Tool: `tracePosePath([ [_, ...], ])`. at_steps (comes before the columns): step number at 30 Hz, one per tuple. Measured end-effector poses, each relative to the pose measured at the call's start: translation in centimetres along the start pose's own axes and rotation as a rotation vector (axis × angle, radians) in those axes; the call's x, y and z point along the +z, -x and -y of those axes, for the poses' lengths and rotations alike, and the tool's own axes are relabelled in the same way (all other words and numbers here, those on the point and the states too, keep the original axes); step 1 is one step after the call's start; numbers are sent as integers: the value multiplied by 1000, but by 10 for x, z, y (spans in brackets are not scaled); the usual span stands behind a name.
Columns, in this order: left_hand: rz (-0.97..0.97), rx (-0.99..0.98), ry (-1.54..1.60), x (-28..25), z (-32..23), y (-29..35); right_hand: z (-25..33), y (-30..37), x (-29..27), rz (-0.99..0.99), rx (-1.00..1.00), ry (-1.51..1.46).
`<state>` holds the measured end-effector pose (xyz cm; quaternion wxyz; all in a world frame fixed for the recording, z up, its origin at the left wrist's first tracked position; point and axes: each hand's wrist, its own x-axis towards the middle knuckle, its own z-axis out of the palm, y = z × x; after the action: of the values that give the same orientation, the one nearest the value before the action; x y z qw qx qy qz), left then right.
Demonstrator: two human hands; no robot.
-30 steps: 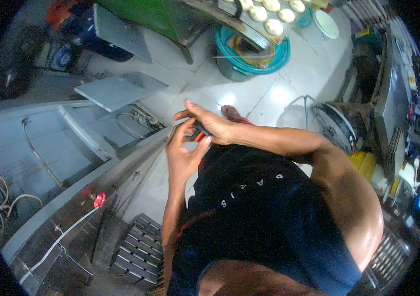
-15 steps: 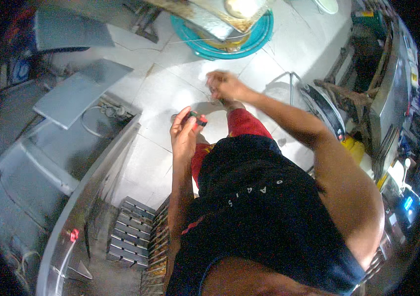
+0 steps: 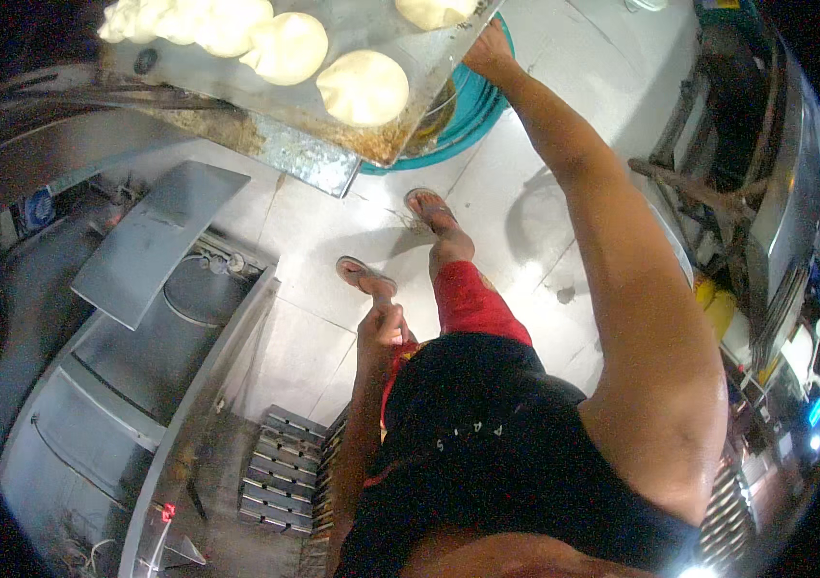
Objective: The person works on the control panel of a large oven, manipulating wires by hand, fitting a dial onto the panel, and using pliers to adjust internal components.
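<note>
My left hand [image 3: 383,329] is low in front of my red shorts, its fingers curled closed. Whatever lies inside that fist is hidden. My right arm stretches far forward, and my right hand [image 3: 493,50] is at the right edge of a metal baking tray [image 3: 208,75]. Its fingers are partly hidden there, so their grip does not show. Several pale round dough pieces [image 3: 364,89] lie on the tray, some bunched together at its left.
A teal basin [image 3: 475,140] stands on the floor beneath the tray. To the left are a grey metal panel [image 3: 159,241] and a large metal machine [image 3: 92,395]. A wooden rack [image 3: 699,193] stands at the right, and a slatted grey stand [image 3: 280,472] at lower left.
The view has shifted toward the tray, showing more of it and its dough. My right hand has reached forward to its edge. My left hand has lowered; the small red-and-black object is out of sight.
</note>
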<state>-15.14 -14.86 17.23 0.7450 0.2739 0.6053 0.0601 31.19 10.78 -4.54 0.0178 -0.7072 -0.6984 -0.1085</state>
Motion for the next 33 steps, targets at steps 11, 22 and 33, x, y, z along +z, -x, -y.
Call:
tracePosePath([
  [11,-26,-17,427,33,-58,-23,-76,-25,50,-156,483,-1177],
  [22,47,192,197,38,-53,-13,-77,1,-101,-356,989,-2133],
  [33,-160,907,-37,-31,-99,132,-28,45,-413,-209,516,-2042],
])
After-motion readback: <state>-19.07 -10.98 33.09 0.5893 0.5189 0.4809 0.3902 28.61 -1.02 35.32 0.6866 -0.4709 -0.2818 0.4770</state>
